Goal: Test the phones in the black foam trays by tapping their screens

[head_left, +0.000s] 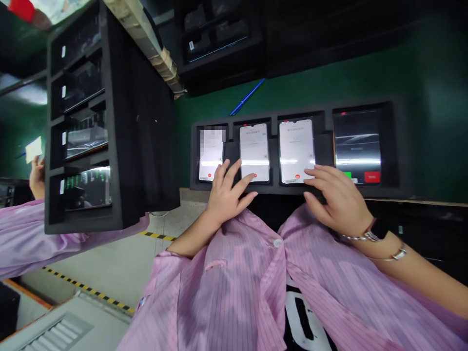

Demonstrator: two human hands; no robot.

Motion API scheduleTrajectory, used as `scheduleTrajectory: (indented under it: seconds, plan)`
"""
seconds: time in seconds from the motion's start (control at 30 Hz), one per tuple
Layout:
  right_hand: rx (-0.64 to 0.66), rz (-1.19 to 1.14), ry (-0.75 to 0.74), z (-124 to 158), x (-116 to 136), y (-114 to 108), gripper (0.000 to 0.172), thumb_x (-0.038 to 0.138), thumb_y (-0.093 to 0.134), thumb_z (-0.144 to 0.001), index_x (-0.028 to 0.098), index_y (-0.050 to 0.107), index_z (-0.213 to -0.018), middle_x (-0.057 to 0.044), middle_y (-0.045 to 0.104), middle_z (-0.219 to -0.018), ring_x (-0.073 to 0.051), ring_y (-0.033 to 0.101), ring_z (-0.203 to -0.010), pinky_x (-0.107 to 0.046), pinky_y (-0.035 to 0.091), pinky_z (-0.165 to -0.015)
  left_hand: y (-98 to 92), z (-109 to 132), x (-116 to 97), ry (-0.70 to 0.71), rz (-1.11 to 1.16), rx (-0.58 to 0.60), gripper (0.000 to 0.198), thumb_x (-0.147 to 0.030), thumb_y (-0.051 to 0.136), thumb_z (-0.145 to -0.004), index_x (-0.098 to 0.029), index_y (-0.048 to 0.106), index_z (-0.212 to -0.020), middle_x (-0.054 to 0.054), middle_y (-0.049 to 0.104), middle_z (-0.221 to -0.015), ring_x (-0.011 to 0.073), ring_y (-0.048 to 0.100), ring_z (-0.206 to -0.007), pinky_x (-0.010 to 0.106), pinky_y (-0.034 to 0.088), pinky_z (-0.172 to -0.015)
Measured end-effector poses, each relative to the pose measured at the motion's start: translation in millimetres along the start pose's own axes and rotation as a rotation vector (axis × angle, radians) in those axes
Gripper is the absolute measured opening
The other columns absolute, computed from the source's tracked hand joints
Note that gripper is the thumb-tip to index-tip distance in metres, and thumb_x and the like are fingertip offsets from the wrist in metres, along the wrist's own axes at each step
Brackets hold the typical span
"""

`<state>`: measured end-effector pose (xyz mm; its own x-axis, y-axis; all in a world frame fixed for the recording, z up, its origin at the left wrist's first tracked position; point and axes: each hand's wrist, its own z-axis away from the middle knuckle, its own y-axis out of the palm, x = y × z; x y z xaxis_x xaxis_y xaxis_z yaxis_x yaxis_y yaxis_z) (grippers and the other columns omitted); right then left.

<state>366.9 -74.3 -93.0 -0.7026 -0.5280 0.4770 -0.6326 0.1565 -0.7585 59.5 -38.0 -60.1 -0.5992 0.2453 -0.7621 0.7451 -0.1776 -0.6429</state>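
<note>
Several smartphones stand side by side in the slots of a black foam tray [323, 146]. The leftmost phone [211, 155] has a pixelated upper screen, and my left hand [228, 187] rests with its fingertips on it and on the lower edge of the second phone [254, 152]. My right hand [338, 192] lies with its fingers on the bottom edge of the third phone [297, 151], next to a dark, glossy fourth phone [357, 144] showing green and red marks low down. Neither hand grips anything.
A tall black foam rack [109, 122] holding devices stands at the left. Beyond it, a co-worker's hand [36, 178] in a pink sleeve holds a white card [33, 149]. A blue pen [247, 96] lies on the green mat [420, 97] behind the tray.
</note>
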Motion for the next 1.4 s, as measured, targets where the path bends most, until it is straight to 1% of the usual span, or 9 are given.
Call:
scheduleTrajectory:
  seconds: [0.17, 0.37, 0.53, 0.67, 0.8, 0.93, 1.07, 1.2, 1.4]
  plan:
    - [-0.045, 0.004, -0.044, -1.1, 0.9, 2.6, 0.041, 0.020, 0.068, -0.089, 0.020, 0.060, -0.129, -0.018, 0.073, -0.122, -0.038, 0.068, -0.124, -0.057, 0.059, -0.105, -33.4, 26.7, 36.9, -0.089, -0.237, -0.216, 0.044, -0.054, 0.075, -0.086, -0.025, 0.073, -0.118, 0.016, 0.056, -0.151, 0.0398, 0.038, -0.152, 0.060, 0.022, -0.129]
    - [-0.146, -0.019, -0.008, -0.3, -1.2, -11.2, 0.047, 0.019, 0.068, -0.087, 0.022, 0.059, -0.133, -0.020, 0.073, -0.123, -0.038, 0.067, -0.125, -0.059, 0.058, -0.105, -38.8, 38.0, 67.2, -0.099, -0.378, -0.205, 0.050, -0.059, 0.060, -0.096, -0.021, 0.069, -0.127, 0.020, 0.047, -0.158, 0.0386, 0.035, -0.153, 0.059, 0.028, -0.126]
    - [-0.259, 0.092, 0.086, 15.5, -13.5, -38.5, 0.042, 0.018, 0.067, -0.087, 0.024, 0.063, -0.128, -0.014, 0.076, -0.110, -0.034, 0.071, -0.117, -0.057, 0.055, -0.109, -38.6, 33.5, 63.5, -0.037, -0.448, -0.213, 0.046, -0.056, 0.063, -0.096, -0.021, 0.072, -0.124, 0.019, 0.040, -0.164, 0.0422, 0.023, -0.158, 0.062, 0.021, -0.128]
    - [-0.148, 0.236, 0.131, 28.0, -27.5, -40.1, 0.024, 0.023, 0.060, -0.094, 0.020, 0.066, -0.117, -0.013, 0.076, -0.111, -0.030, 0.072, -0.114, -0.055, 0.053, -0.112, -24.7, 24.4, 47.3, 0.099, -0.495, -0.282, 0.049, -0.051, 0.069, -0.094, -0.020, 0.068, -0.131, 0.020, 0.036, -0.166, 0.0437, 0.018, -0.160, 0.064, 0.020, -0.128]
    - [-0.090, 0.263, 0.116, 25.1, -27.4, -35.8, 0.020, 0.022, 0.060, -0.094, 0.019, 0.067, -0.113, -0.010, 0.078, -0.104, -0.030, 0.072, -0.117, -0.055, 0.053, -0.113, -2.0, 15.4, 26.6, 0.313, -0.514, -0.196, 0.044, -0.048, 0.066, -0.097, -0.022, 0.068, -0.132, 0.018, 0.045, -0.161, 0.0404, 0.025, -0.157, 0.062, 0.025, -0.127]
    - [-0.165, 0.154, 0.030, 6.6, -6.3, -34.6, 0.034, 0.019, 0.067, -0.090, 0.018, 0.063, -0.123, -0.014, 0.075, -0.118, -0.034, 0.066, -0.129, -0.056, 0.054, -0.112, 13.2, 9.5, 20.9, 0.329, -0.560, -0.123, 0.043, -0.052, 0.062, -0.100, -0.026, 0.069, -0.134, 0.015, 0.050, -0.158, 0.0389, 0.031, -0.155, 0.061, 0.027, -0.126]
    - [-0.036, 0.019, -0.074, -10.1, 15.3, -19.3, 0.048, 0.022, 0.067, -0.093, 0.018, 0.054, -0.138, -0.015, 0.070, -0.134, -0.035, 0.058, -0.137, -0.064, 0.048, -0.116, 19.2, 7.5, 19.3, 0.293, -0.612, -0.101, 0.045, -0.056, 0.061, -0.099, -0.030, 0.069, -0.135, 0.013, 0.051, -0.159, 0.0400, 0.033, -0.155, 0.064, 0.025, -0.126]
    - [0.066, -0.010, -0.132, -12.1, 20.7, 1.4, 0.051, 0.020, 0.067, -0.094, 0.016, 0.053, -0.142, -0.016, 0.068, -0.135, -0.035, 0.055, -0.141, -0.066, 0.042, -0.121, 8.3, 12.8, 17.1, 0.273, -0.583, -0.091, 0.050, -0.061, 0.060, -0.099, -0.028, 0.066, -0.136, 0.016, 0.043, -0.163, 0.0408, 0.028, -0.157, 0.063, 0.027, -0.126]
    - [0.063, 0.039, -0.115, -5.7, 18.6, 12.5, 0.059, 0.021, 0.068, -0.095, 0.012, 0.046, -0.149, -0.022, 0.058, -0.148, -0.037, 0.054, -0.142, -0.062, 0.046, -0.119, -32.5, 37.9, 46.4, 0.069, -0.543, -0.300, 0.052, -0.056, 0.057, -0.100, -0.019, 0.055, -0.136, 0.023, 0.044, -0.159, 0.0359, 0.038, -0.153, 0.059, 0.032, -0.125]
